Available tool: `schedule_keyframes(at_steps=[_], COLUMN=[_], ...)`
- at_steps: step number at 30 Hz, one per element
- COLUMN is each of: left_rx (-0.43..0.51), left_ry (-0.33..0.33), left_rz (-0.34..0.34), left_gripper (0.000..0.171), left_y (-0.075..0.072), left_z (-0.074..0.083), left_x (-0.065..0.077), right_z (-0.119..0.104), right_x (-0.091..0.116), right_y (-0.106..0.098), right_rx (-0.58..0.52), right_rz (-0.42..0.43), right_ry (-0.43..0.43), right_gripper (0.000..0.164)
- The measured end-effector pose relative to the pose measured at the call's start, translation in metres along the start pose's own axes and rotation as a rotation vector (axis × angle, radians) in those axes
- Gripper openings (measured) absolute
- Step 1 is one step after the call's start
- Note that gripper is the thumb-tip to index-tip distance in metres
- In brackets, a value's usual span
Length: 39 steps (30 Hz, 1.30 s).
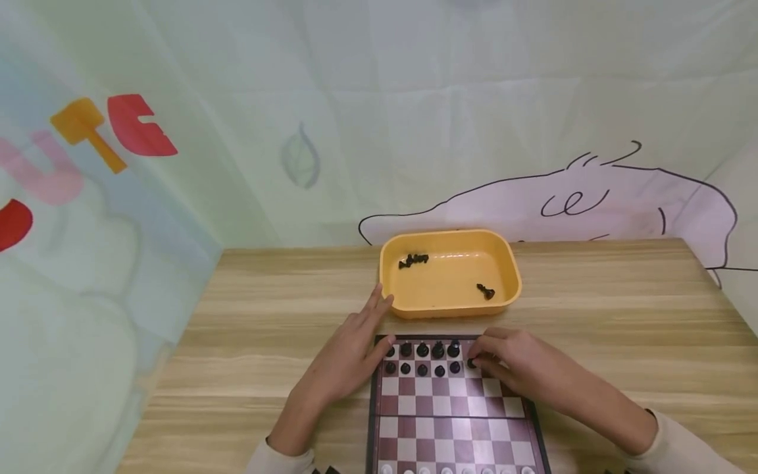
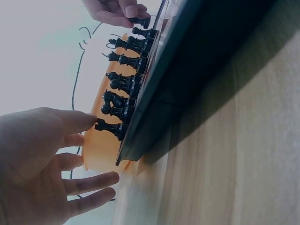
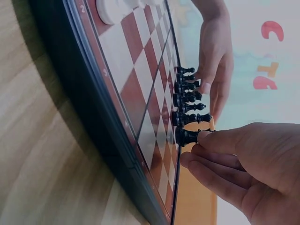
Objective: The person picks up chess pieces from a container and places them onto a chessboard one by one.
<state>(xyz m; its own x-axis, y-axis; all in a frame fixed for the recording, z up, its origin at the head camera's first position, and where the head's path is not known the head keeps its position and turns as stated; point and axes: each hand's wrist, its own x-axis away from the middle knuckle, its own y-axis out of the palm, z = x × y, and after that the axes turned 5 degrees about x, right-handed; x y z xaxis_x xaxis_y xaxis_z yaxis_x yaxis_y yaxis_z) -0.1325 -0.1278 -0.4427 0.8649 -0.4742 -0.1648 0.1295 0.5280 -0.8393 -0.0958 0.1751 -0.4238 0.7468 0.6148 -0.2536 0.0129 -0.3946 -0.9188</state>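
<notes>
A chessboard (image 1: 414,408) lies on the table, with black chess pieces standing in two rows along its far side. My right hand (image 1: 510,359) pinches a black pawn (image 1: 472,363) between thumb and fingers at the near row's right end; the left wrist view shows this pawn (image 2: 140,21) at the fingertips. At the far left corner my left hand (image 1: 349,352) has its fingers spread, some close to the yellow tray's near left rim. Its thumb tip is at the top of a black rook (image 2: 110,127), touching or nearly so.
Behind the board stands a yellow tray (image 1: 435,311); a small cluster of black pieces (image 1: 413,261) and another black piece (image 1: 485,291) lie in it. White pieces (image 1: 446,471) line the board's near side. A printed cloth (image 1: 331,131) hangs behind the wooden table (image 1: 237,329).
</notes>
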Motion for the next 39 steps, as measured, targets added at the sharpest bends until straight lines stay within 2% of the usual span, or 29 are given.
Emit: schedule_keyframes(at_steps=[7, 24, 33, 39], left_rx=[0.008, 0.009, 0.006, 0.007], left_ry=[0.014, -0.006, -0.014, -0.009], left_rz=[0.006, -0.005, -0.003, -0.005], left_gripper=[0.065, 0.065, 0.064, 0.065], left_y=[0.000, -0.001, -0.001, 0.001], left_z=[0.000, 0.000, -0.001, -0.002], left_x=[0.000, 0.000, 0.000, -0.001], right_z=[-0.002, 0.000, 0.007, 0.018], right_x=[0.000, -0.001, -0.009, -0.020], right_y=[0.003, 0.005, -0.008, -0.021], right_rx=[-0.005, 0.014, -0.011, -0.011], right_rz=[-0.039, -0.034, 0.017, 0.028], right_ry=[0.014, 0.000, -0.041, 0.006], right_gripper=[0.012, 0.011, 0.014, 0.011])
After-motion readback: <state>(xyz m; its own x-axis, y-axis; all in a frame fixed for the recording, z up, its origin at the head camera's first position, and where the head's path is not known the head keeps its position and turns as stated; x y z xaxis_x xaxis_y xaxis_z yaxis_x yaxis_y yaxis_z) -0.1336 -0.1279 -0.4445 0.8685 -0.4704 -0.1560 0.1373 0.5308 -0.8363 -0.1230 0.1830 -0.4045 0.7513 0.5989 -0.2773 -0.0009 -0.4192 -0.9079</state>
